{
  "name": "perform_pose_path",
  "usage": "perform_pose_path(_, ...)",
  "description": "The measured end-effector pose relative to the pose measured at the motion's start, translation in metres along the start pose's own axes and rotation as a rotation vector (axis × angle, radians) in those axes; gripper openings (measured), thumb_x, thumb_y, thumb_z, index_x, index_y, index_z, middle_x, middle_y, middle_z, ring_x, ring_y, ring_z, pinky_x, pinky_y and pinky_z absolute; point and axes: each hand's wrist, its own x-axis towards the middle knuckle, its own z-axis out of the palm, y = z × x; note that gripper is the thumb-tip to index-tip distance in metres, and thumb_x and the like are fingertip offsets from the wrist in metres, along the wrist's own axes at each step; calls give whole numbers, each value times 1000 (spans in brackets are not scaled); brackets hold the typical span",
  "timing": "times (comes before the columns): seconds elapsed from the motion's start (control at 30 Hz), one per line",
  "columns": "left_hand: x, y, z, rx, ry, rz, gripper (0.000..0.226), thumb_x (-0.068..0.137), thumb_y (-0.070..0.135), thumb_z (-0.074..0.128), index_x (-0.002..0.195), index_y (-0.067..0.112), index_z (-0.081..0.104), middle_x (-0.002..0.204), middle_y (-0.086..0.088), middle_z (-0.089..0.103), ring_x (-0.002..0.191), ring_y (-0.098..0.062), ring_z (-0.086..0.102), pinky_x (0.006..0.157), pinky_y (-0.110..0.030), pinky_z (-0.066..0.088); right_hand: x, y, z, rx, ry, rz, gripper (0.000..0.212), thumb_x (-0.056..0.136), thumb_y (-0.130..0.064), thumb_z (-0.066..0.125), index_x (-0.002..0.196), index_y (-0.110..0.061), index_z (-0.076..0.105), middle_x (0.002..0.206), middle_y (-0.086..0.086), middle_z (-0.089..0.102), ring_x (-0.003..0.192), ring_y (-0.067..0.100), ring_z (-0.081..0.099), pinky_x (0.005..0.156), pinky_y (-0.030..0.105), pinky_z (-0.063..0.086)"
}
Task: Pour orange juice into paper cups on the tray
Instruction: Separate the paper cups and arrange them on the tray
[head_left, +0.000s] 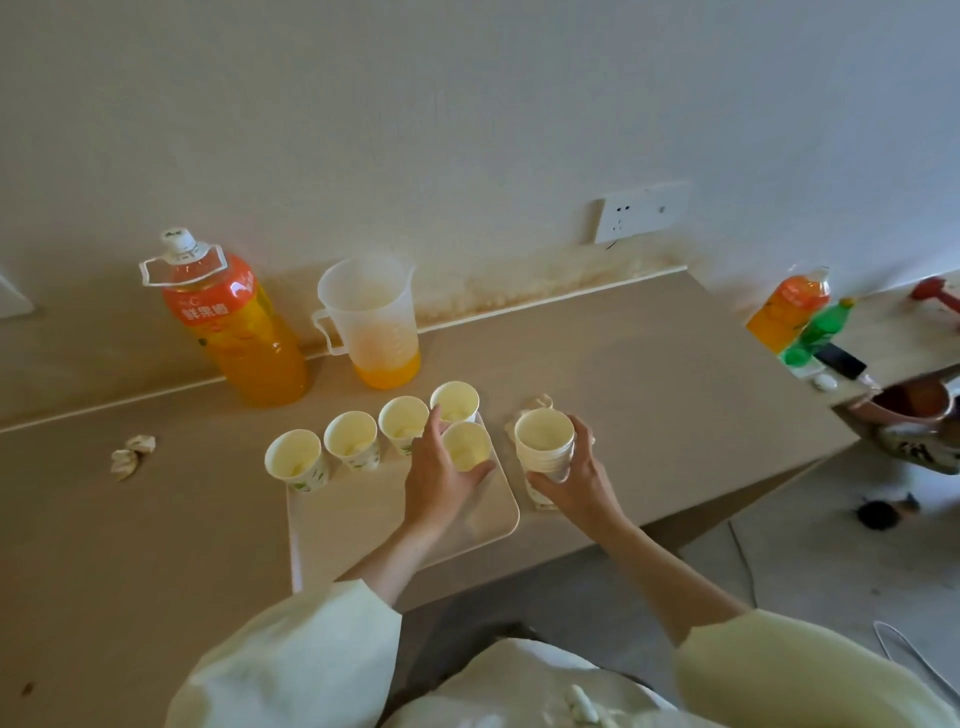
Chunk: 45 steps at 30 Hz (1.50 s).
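Observation:
A pale tray lies on the counter with a row of several empty paper cups along its far edge, from the leftmost cup to the rightmost cup. My left hand grips one more paper cup just over the tray's right part. To the right of the tray my right hand holds a stack of paper cups. A big orange juice bottle with its cap on and a clear measuring jug holding a little juice stand behind the tray.
Crumpled paper lies left of the tray. At the far right, on another surface, stand a second juice bottle, a green bottle and a dark phone. The counter's front edge drops off below my right hand. A wall socket sits above.

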Motion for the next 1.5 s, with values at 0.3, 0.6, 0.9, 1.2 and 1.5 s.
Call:
perform_pose_path(0.3, -5, 2, 13, -143, 14, -6, 116, 62, 26, 87, 147, 30, 9, 142, -7, 36, 126, -25, 42, 103, -41, 41, 2, -1, 2, 40, -22, -28, 92, 72, -27, 82, 143, -22, 25, 133, 6, 48, 106, 29, 57, 78, 39, 52)
perform_pose_path(0.6, -4, 8, 12, -170, 16, -32, 110, 64, 19, 86, 148, 19, 15, 138, -9, 37, 122, -23, 43, 101, -38, 42, 1, -4, 4, 81, -63, 11, 90, 75, -25, 80, 146, -22, 24, 134, 0, 46, 111, 28, 56, 87, 44, 51)
perform_pose_path(0.9, -2, 5, 14, -115, -2, -59, 106, 62, 26, 87, 145, 15, 22, 138, -10, 37, 124, -25, 41, 102, -41, 41, -1, -7, 3, 76, -50, -14, 91, 74, -24, 82, 146, -19, 25, 137, 2, 46, 114, 29, 55, 87, 43, 50)
perform_pose_path(1.2, -8, 11, 10, 25, 125, 146, 70, 84, 47, 61, 136, 6, 39, 131, -17, 46, 122, -27, 40, 102, -48, 38, -2, -11, 4, 29, -53, 2, 94, 75, -28, 81, 147, -16, 23, 142, 6, 45, 117, 33, 55, 87, 47, 51)
perform_pose_path(1.5, -2, 59, 12, -124, -224, 186, 83, 70, 53, 72, 139, 17, 42, 136, 0, 50, 127, -13, 44, 107, -27, 33, -6, -24, 1, -3, -76, -12, 88, 78, -32, 79, 146, -26, 23, 147, -1, 41, 118, 25, 56, 82, 35, 48)
